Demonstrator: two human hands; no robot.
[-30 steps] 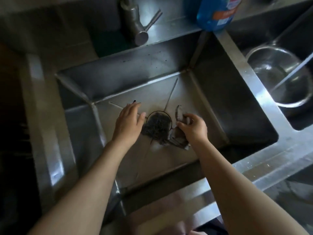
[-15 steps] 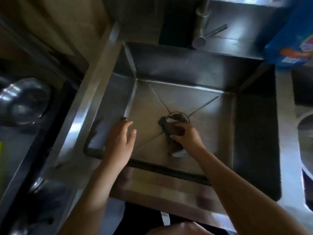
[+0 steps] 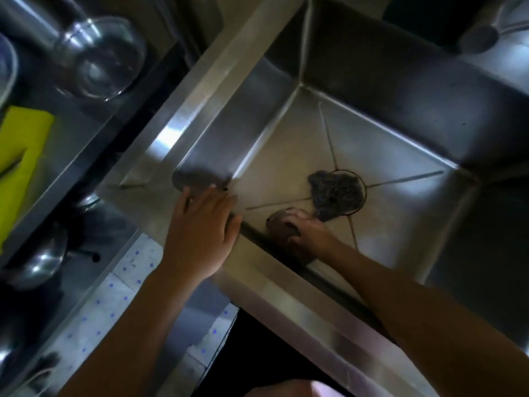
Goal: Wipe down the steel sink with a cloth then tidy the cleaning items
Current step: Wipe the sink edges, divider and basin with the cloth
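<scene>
The steel sink (image 3: 386, 133) fills the middle and right of the view, seen at a tilt. A dark steel-wool scrubber (image 3: 335, 196) lies over the round drain on the sink floor. My right hand (image 3: 306, 233) is down in the basin near its front wall, fingers closed on a dark brownish cloth (image 3: 282, 224) pressed to the floor just left of the scrubber. My left hand (image 3: 203, 233) lies flat and open on the sink's front-left rim, holding nothing.
A clear glass bowl (image 3: 98, 58) sits upside down at upper left. A yellow cloth or sponge (image 3: 20, 156) lies at the far left, with a steel bowl (image 3: 40, 259) below it. The faucet spout end (image 3: 478, 38) shows at top right. A dotted mat (image 3: 114, 296) lies below the rim.
The view has swung left and tilted. My right hand dragged the cloth off the drain toward the front wall, uncovering the scrubber. My left hand moved from the basin's side onto the rim.
</scene>
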